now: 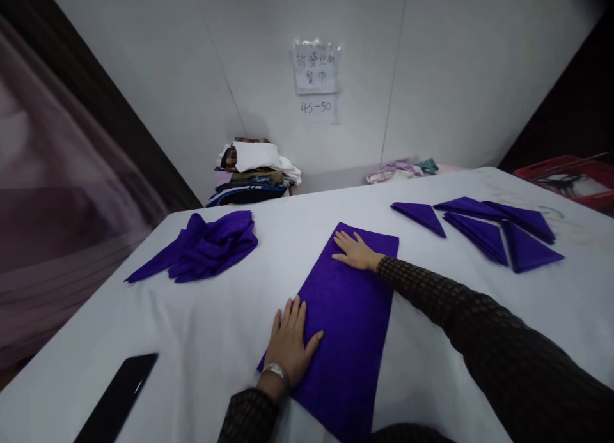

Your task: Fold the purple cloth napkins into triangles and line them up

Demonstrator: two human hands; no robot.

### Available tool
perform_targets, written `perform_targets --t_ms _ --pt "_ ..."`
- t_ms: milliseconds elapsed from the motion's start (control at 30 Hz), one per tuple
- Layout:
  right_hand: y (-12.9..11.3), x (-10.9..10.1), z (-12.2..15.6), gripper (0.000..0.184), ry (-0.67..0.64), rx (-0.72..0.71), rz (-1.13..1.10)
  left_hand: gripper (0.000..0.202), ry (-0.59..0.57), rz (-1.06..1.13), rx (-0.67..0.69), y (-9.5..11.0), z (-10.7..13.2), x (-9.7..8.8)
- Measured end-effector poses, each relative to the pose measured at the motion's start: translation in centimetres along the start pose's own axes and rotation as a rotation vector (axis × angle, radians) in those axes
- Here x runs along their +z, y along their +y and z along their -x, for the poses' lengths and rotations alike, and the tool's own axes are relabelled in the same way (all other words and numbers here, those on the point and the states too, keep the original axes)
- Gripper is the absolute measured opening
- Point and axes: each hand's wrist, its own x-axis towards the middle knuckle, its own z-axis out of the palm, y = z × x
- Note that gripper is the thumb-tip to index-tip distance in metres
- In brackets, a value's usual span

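Observation:
A purple cloth napkin (348,315), folded into a long rectangle, lies flat on the white-covered table (206,328) in front of me. My left hand (290,344), with a silver bracelet at its wrist, rests flat on the napkin's left edge near the close end, fingers spread. Toward the far end, my right hand (355,251) lies flat on the cloth with its fingers stretched out. Neither hand grips anything. Part of the napkin's near end runs out of view at the bottom.
A crumpled heap of purple cloth (215,245) lies at the left. Several purple triangles (474,238) of folded cloth are at the right. A black phone-like slab (118,398) lies near left. Stacked clothes (254,174) and a red tray (566,178) stand beyond the table's edge.

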Motion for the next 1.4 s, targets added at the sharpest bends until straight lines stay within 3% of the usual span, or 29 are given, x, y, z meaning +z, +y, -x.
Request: perform_targets --t_ms 100,233,400,600,900,1200,1400 --pt "1.2 0.0 3.8 0.082 -0.004 0.037 0.011 0.074 0.006 -0.014 0.007 -0.1 -0.1 0.1" --pt "5.0 -0.4 6.9 0.081 -0.024 0.187 0.047 0.074 0.03 -0.026 0.017 -0.4 -0.3 0.5" --pt "8.6 -0.7 7.1 0.073 0.029 0.277 0.06 0.072 0.037 -0.05 0.022 -0.5 -0.3 0.6" --pt "10.9 -1.9 6.2 0.058 0.125 0.507 0.011 0.074 0.011 -0.078 0.006 -0.4 -0.4 0.3" --pt "11.1 -3.9 8.1 0.039 0.1 0.602 0.018 0.074 0.015 -0.052 0.004 -0.2 -0.5 0.1" --pt "10.2 -4.2 6.0 0.03 0.065 0.697 -0.034 0.07 0.018 -0.013 -0.003 -0.3 -0.5 0.1" --pt "11.2 -4.4 4.8 0.03 0.163 0.7 -0.075 0.062 -0.045 0.054 -0.062 0.2 -1.1 -0.8"
